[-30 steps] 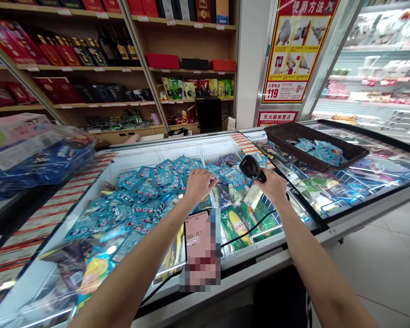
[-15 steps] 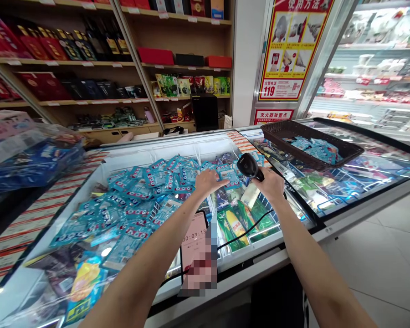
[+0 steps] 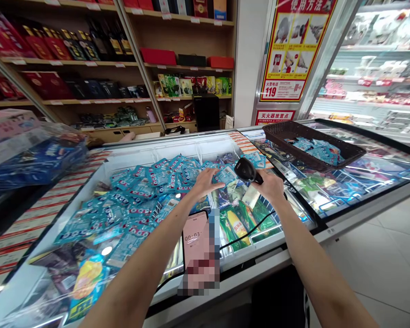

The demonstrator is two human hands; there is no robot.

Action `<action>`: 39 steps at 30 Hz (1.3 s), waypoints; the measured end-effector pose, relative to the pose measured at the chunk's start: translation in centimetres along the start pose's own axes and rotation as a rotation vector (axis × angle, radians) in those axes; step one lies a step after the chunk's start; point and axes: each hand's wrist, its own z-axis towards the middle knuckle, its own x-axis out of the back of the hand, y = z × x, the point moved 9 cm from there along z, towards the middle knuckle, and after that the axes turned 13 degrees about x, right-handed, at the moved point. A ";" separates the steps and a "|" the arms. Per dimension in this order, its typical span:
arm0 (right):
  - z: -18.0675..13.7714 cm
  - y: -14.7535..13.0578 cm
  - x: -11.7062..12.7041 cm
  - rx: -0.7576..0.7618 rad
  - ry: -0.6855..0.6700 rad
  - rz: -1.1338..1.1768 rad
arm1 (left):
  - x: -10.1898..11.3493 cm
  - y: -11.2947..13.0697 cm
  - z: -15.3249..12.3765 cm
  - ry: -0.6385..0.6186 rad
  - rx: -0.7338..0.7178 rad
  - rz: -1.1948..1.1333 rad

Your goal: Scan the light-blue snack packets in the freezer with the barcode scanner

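Note:
My left hand (image 3: 205, 182) is at the middle of the chest freezer, thumb and fingers around the left edge of a blue snack packet (image 3: 227, 175). A black barcode scanner (image 3: 245, 170) is gripped by its handle in my right hand (image 3: 271, 186). Its head points left, close beside that packet. Many similar blue packets (image 3: 140, 187) lie heaped to the left of my hands. Below my left wrist, a phone (image 3: 194, 234) displays a timer, its right part blurred out. The scanner's black cable (image 3: 248, 234) runs across green corn packages (image 3: 235, 223).
On the freezer's right section rests a brown basket (image 3: 348, 152) holding several blue packets. Plastic-wrapped goods (image 3: 37, 155) stand at the left edge. Wooden shelves (image 3: 187, 34) with boxes and bottles rise behind; a lit refrigerated display (image 3: 379, 73) is at the right.
The scanner has shifted slightly left and down with my right hand. The packet at my left hand has tilted, and that hand has turned a little.

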 end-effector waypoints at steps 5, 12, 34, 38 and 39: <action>0.1 -0.7 0.1 0.056 0.004 -0.001 | 2.0 -0.7 -1.1 0.062 -0.019 -0.241; 0.1 -2.0 -0.2 0.160 -0.029 0.026 | 2.4 -2.4 -0.8 0.108 0.066 -0.558; -0.2 -3.7 -0.4 0.282 -0.068 0.071 | 2.0 -2.2 -0.9 0.077 0.033 -0.553; -0.2 -3.6 -0.3 0.268 -0.083 0.093 | 1.9 -2.3 -0.9 0.080 0.047 -0.546; -0.2 -3.6 -0.2 0.265 -0.081 0.096 | 1.9 -2.3 -0.9 0.082 0.052 -0.544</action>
